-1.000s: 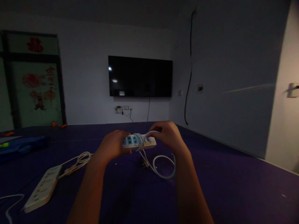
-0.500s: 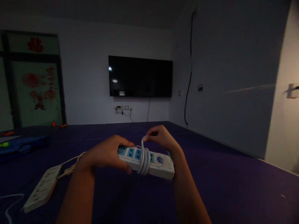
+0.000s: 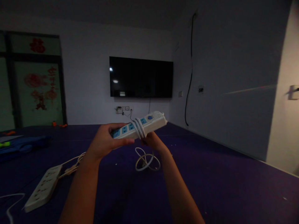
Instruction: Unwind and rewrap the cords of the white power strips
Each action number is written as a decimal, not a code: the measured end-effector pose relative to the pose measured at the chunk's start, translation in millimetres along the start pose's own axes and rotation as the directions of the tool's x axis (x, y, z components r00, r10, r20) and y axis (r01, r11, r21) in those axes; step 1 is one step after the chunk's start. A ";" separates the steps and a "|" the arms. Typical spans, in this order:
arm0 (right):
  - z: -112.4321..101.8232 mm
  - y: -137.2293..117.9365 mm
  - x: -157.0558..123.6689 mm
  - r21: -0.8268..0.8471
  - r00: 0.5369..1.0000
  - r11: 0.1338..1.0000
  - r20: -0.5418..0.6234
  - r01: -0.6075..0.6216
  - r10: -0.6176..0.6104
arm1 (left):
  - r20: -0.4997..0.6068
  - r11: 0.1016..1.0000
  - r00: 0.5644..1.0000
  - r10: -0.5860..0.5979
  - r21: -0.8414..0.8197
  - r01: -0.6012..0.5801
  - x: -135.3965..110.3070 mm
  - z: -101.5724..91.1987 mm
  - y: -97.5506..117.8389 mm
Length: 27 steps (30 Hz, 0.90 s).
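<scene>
Cord-winding, by the look of it, about midway. Left hand (image 3: 104, 144) closed around the near end of a white power strip (image 3: 150, 122), thumb across the blue sockets, fingers curled beneath. Strip held up off the floor, tilted, far end raised and jutting past the right hand. A few turns of white cord (image 3: 139, 127) already wrapped tight about its middle, just right of the left thumb. Right hand (image 3: 153, 141) tucked under the strip at those turns, fingers curled and mostly hidden; cannot tell whether pinched on the cord or merely guiding it. Below the right hand, a slack loop (image 3: 147, 160) of the same cord dangling down to the floor.

Judged next: another pass of the slack over the top, with tension kept so the earlier turns do not slip, and the left grip steady.

Purple floor (image 3: 221, 183) beneath both hands, dim. Down and well left of the left hand, a second power strip (image 3: 43, 188) lying flat with its bundled cord (image 3: 74, 163). Beyond the hands, a white wall with a dark television (image 3: 141, 77); farther right, a black cable (image 3: 189, 71) hanging down the side wall.
</scene>
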State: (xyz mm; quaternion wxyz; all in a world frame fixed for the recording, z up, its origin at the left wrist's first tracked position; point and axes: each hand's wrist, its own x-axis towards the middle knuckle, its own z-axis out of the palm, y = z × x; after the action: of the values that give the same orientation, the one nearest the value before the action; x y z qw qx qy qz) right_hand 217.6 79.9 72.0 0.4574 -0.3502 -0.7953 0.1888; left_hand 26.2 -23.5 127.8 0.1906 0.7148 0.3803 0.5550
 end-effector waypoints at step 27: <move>-34.2 -27.9 -21.7 -0.297 0.963 0.941 0.158 -0.164 0.218 | -0.568 0.703 0.794 0.218 0.656 0.276 15.4 -12.0 -50.7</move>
State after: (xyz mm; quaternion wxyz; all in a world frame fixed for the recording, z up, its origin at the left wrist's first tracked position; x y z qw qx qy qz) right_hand 243.7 44.3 93.8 0.3053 -0.4679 -0.8157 0.1498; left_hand -0.5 18.7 106.3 -0.2230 0.5075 0.6158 0.5599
